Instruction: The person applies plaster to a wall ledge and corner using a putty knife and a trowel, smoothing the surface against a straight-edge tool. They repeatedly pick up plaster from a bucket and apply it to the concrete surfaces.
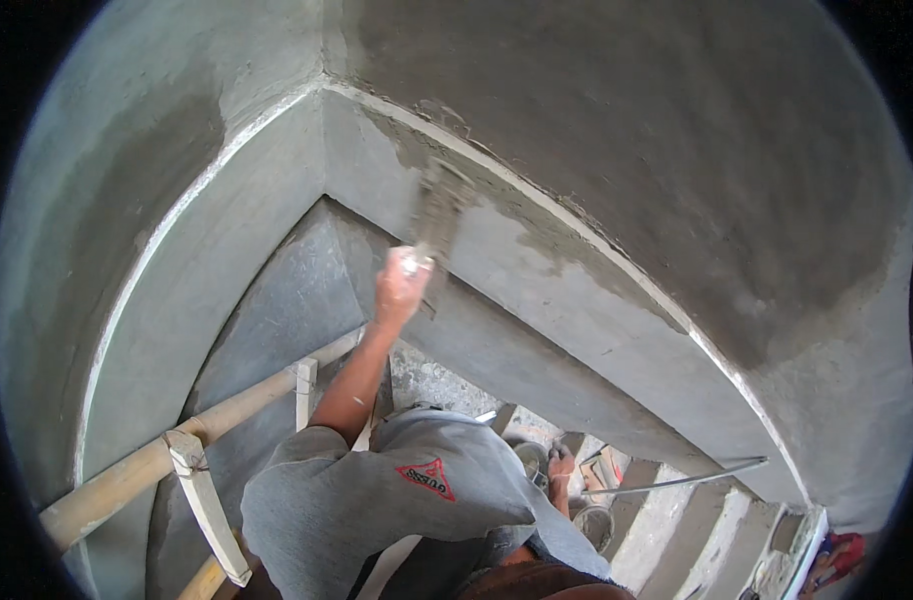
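My left hand [405, 285], spotted with pale plaster, is closed round the handle of a plastering trowel [445, 195]. Grey mortar coats the trowel's long blade, which is smeared by motion. It lies against the sloping grey wall band [497, 240], just below a raised pale ridge [552, 205]. Damp, darker mortar patches show along this band. My right hand [561, 465] hangs low at my side, its fingertips dark with mortar, beside a round container [532, 460]. Whether those fingers hold anything is too small to make out.
At left runs a bamboo pole [247, 400] with wooden battens [205, 490] tied to it. Concrete stairs [677, 525] descend at lower right, with a bucket [594, 525] on them. A thin grey rod [677, 480] crosses above. Another person in red [839, 560] is at the far right.
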`<action>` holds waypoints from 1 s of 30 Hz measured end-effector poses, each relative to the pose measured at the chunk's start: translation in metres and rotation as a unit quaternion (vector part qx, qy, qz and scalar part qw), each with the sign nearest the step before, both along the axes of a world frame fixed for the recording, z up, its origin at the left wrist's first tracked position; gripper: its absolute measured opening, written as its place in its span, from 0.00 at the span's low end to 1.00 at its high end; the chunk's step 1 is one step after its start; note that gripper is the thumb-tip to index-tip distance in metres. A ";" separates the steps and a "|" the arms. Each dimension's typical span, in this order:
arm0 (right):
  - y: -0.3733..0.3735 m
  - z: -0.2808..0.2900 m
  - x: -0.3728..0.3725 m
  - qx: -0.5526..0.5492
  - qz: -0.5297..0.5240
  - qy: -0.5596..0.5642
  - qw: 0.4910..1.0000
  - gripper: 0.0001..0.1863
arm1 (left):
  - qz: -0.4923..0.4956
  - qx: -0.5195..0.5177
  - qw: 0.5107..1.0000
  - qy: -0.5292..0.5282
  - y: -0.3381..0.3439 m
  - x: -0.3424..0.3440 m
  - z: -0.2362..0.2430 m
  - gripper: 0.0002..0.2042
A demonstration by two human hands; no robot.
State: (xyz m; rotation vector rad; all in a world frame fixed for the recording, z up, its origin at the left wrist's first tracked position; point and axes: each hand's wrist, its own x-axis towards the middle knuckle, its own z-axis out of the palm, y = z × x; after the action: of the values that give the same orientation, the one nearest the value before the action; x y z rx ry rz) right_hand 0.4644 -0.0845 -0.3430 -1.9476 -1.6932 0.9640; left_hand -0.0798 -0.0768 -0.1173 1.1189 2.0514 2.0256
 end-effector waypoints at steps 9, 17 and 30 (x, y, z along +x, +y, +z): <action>0.021 0.006 0.002 0.019 0.039 0.007 0.999 0.16 | -0.125 0.018 0.983 0.137 0.005 0.061 0.019 0.21; 0.037 0.014 -0.021 0.095 0.072 -0.018 0.993 0.15 | -0.066 0.013 0.995 0.074 0.010 0.017 0.037 0.18; 0.031 0.005 -0.004 0.007 0.036 -0.003 0.999 0.15 | -0.027 0.012 0.997 0.073 -0.013 -0.014 0.032 0.16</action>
State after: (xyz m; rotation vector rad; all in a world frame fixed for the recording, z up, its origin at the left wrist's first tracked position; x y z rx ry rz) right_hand 0.4604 -0.0533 -0.3383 -1.8942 -1.7787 0.9690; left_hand -0.0940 -0.0895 -0.0854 1.3479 2.0421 2.0037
